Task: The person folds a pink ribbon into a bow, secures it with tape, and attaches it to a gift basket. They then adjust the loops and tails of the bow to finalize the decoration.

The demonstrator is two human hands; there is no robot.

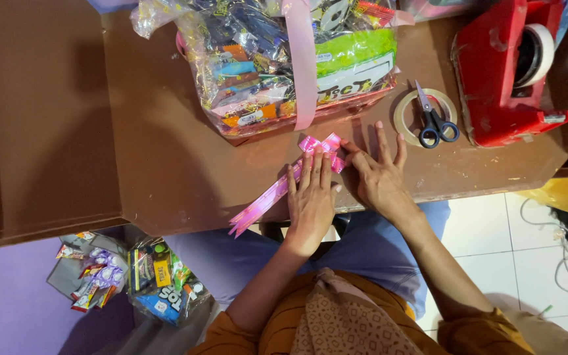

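While both hands lie spread, left hand [310, 197] and right hand [377, 172] press the pink ribbon [277, 190].

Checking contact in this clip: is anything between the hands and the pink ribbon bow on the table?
Nothing visible. The left hand lies flat on the pink ribbon, and the right hand touches the bow with its fingertips.

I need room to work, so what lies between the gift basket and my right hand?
In the head view, only bare brown table separates the gift basket from the right hand; its fingertips and the pink ribbon bow sit just below the basket's edge.
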